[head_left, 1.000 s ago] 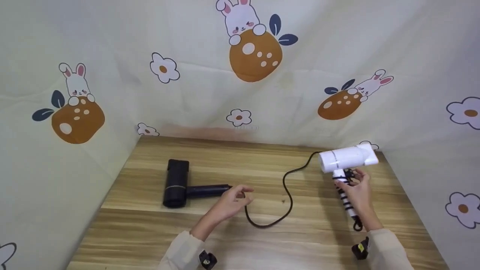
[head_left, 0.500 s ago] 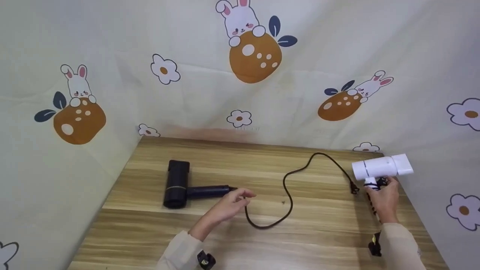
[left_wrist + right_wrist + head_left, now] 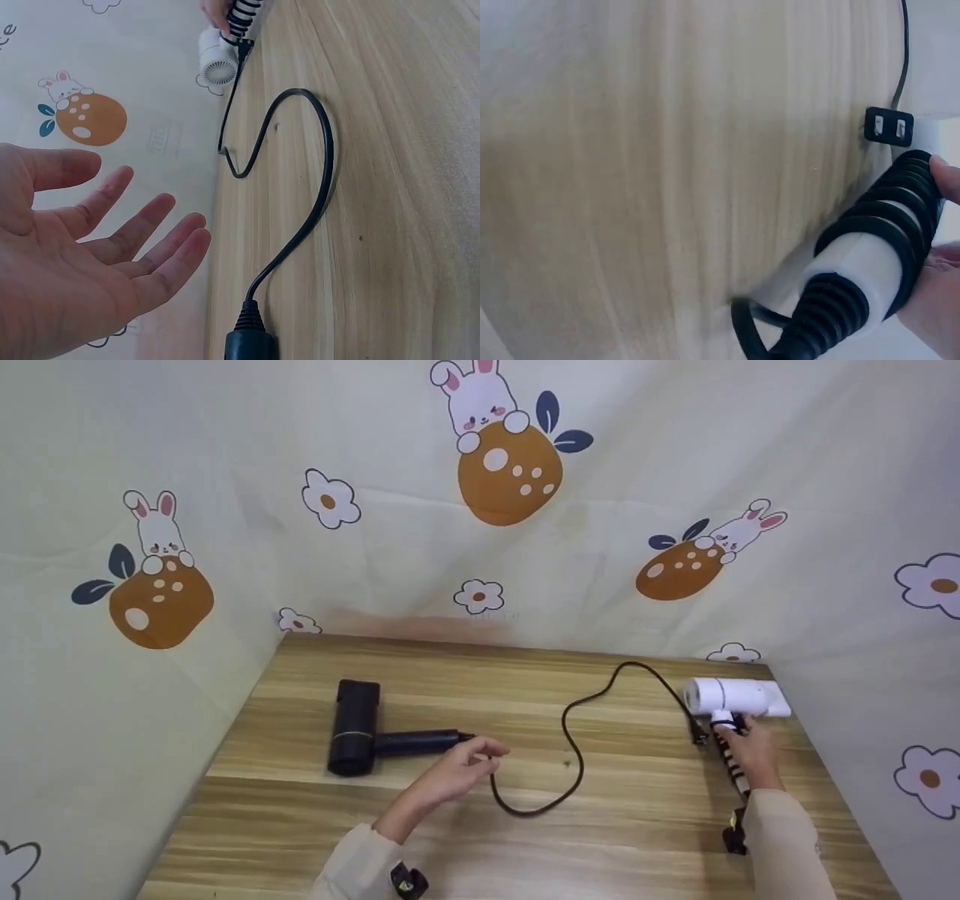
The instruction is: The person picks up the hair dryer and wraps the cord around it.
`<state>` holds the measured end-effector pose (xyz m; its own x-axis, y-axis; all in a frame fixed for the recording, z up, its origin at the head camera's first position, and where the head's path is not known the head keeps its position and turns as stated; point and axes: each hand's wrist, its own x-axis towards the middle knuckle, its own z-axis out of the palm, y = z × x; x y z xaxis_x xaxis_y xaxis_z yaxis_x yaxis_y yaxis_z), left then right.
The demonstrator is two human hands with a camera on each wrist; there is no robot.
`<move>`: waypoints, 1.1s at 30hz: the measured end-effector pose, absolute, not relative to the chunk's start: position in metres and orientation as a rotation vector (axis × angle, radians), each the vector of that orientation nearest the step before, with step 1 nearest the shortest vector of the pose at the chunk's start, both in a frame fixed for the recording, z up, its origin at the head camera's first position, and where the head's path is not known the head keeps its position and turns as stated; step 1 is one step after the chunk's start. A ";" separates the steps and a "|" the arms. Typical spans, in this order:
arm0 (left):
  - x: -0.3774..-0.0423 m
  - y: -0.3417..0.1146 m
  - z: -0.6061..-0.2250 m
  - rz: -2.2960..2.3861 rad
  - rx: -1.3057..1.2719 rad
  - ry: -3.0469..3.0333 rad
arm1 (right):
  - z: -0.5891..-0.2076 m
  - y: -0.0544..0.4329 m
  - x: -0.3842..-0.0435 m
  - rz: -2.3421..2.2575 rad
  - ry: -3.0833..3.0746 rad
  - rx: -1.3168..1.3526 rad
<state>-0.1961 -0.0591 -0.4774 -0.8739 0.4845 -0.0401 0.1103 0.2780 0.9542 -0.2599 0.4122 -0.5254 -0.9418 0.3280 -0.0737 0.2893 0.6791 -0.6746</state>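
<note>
My right hand (image 3: 756, 751) grips the handle of a white hair dryer (image 3: 739, 697) at the table's back right. A black cord is wound round that handle (image 3: 877, 240), with a loop hanging off its end in the right wrist view. Whether the dryer fully rests on the table, I cannot tell. Over to the left lies a black hair dryer (image 3: 354, 727), its handle pointing right. Its cord (image 3: 577, 750) snakes across to a two-pin plug (image 3: 889, 126) beside the white dryer. My left hand (image 3: 90, 255) hovers near the black handle's end, fingers loosely spread, holding nothing.
The wooden tabletop (image 3: 480, 697) meets a cloth (image 3: 390, 555) printed with rabbits and oranges at the back and both sides. The white dryer's nozzle is close to the right edge. A small dark mark (image 3: 567, 764) shows on the wood.
My right hand has carried the white hair dryer rightward, then lowered it and drawn it slightly back left. The black cord's plug has come into sight. My left hand has hardly moved.
</note>
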 end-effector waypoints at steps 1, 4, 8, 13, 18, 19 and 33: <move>-0.196 -0.060 -0.477 1.629 0.539 2.224 | -0.526 0.412 -0.260 1.110 -2.840 -0.524; -0.194 -0.061 -0.477 1.633 0.529 2.212 | -0.527 0.412 -0.261 1.102 -2.864 -0.525; -0.192 -0.061 -0.477 1.641 0.517 2.208 | -0.529 0.410 -0.262 1.057 -2.890 -0.449; -0.192 -0.061 -0.478 1.627 0.516 2.220 | -0.532 0.406 -0.263 0.888 -3.045 -0.401; -0.192 -0.060 -0.480 1.632 0.508 2.221 | -0.533 0.407 -0.263 0.814 -3.098 -0.405; -0.192 -0.060 -0.480 1.633 0.507 2.222 | -0.534 0.407 -0.264 0.806 -3.093 -0.405; -0.193 -0.065 -0.481 1.639 0.524 2.260 | -0.521 0.380 -0.267 0.734 -2.904 -0.454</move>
<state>-0.1925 -0.0648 -0.4809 -0.8884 0.4582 -0.0276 0.1161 0.2824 0.9523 -0.2667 0.3798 -0.5209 -0.9489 0.3136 0.0343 0.2596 0.8380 -0.4800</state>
